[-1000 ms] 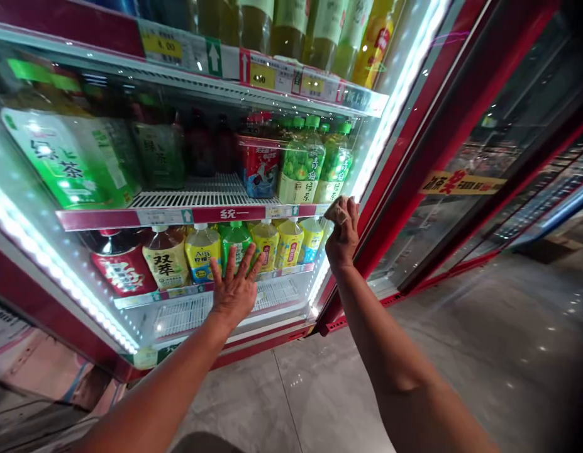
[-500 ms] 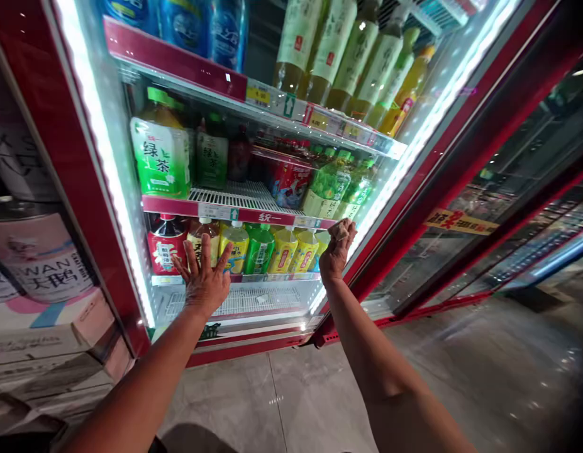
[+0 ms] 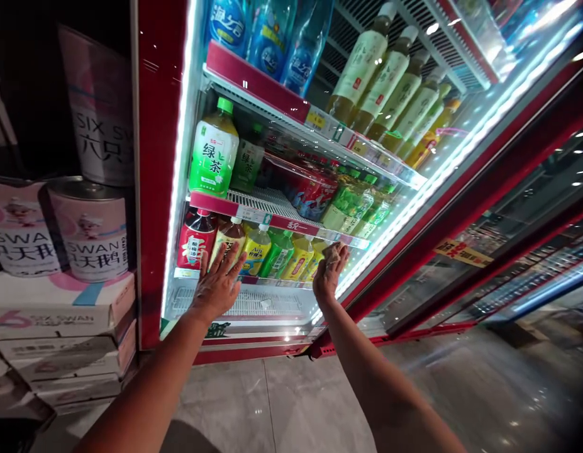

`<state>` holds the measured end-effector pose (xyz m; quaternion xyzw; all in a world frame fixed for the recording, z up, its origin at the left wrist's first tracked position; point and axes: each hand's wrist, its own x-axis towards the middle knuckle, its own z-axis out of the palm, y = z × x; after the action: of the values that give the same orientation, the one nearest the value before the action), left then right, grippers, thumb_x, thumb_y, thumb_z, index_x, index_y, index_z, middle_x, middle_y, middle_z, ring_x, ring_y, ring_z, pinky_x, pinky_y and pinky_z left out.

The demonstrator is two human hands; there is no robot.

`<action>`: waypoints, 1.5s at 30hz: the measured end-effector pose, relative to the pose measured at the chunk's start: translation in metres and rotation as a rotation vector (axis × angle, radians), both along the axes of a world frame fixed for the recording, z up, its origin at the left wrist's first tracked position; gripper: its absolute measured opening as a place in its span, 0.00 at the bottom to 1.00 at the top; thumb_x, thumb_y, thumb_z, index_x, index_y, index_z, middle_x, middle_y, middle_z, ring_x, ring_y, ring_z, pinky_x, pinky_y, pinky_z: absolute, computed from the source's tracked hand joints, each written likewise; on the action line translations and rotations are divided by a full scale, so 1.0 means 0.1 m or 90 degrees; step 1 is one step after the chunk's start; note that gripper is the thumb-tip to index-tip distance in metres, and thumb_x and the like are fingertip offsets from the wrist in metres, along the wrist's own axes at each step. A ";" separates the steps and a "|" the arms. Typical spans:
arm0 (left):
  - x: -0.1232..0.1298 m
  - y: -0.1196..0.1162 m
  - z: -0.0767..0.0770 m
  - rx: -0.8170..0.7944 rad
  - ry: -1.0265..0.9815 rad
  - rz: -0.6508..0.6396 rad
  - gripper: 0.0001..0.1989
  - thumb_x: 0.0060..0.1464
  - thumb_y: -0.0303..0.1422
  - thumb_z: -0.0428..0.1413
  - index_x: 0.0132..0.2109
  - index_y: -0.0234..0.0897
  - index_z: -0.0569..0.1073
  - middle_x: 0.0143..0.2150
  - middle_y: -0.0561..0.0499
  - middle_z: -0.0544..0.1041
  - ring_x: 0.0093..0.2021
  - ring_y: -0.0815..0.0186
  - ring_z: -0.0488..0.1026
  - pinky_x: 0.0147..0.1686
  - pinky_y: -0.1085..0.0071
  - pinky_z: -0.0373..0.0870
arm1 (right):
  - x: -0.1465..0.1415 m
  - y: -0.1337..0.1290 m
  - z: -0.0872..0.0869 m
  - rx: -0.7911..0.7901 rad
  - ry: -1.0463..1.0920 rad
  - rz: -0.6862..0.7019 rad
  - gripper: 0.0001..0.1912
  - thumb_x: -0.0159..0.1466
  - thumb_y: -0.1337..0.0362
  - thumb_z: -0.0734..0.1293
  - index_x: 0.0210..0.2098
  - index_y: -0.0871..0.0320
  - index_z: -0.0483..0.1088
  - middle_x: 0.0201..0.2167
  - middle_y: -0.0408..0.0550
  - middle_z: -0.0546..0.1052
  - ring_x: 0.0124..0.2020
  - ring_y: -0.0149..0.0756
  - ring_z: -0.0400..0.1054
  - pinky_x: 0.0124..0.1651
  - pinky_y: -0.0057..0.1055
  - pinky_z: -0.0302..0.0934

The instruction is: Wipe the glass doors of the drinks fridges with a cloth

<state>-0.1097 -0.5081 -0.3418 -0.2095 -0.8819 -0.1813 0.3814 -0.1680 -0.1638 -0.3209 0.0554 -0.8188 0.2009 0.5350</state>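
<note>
My left hand is spread flat, palm forward, apparently against the glass front of a lit drinks fridge. Behind its fingers stand a brown-drink bottle and a yellow-labelled bottle on a lower shelf. My right hand is closed around a crumpled, brownish cloth, near the right end of the middle shelf edge. Part of the cloth is hidden by the fingers. Green bottles stand on the shelf just above that hand.
A red fridge frame with bright light strips surrounds the shelves. Stacked white cartons topped with pink cans stand at the left. Another red-framed fridge continues on the right. Grey tiles cover the floor.
The view has turned left, bringing more of the cans and cartons in. Against the shelves, my right hand with the cloth has shifted left and slightly down. My left hand stays spread.
</note>
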 end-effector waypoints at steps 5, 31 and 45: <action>0.03 0.03 0.02 0.003 0.016 -0.005 0.47 0.59 0.32 0.59 0.78 0.46 0.45 0.80 0.47 0.44 0.79 0.51 0.37 0.75 0.42 0.32 | 0.03 -0.22 -0.05 0.003 -0.016 -0.012 0.37 0.74 0.58 0.52 0.78 0.54 0.32 0.79 0.62 0.35 0.79 0.50 0.21 0.73 0.71 0.36; 0.04 -0.06 0.16 0.126 0.029 0.109 0.57 0.58 0.31 0.63 0.77 0.55 0.31 0.80 0.50 0.30 0.78 0.41 0.29 0.72 0.32 0.36 | 0.13 -0.95 -0.08 0.256 0.061 0.061 0.39 0.74 0.68 0.55 0.78 0.45 0.33 0.80 0.47 0.41 0.80 0.45 0.25 0.77 0.62 0.33; 0.12 -0.26 0.20 0.119 0.041 0.112 0.53 0.60 0.29 0.60 0.77 0.62 0.33 0.79 0.53 0.22 0.78 0.35 0.28 0.70 0.30 0.46 | 0.10 -1.43 0.09 0.302 0.061 0.153 0.38 0.72 0.71 0.57 0.76 0.39 0.44 0.74 0.40 0.60 0.80 0.39 0.30 0.78 0.59 0.30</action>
<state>-0.0979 -0.5338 -0.3213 -0.1007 -0.8635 -0.2217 0.4416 -0.1581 -0.3065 -0.3122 0.2859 -0.8041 0.0625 0.5175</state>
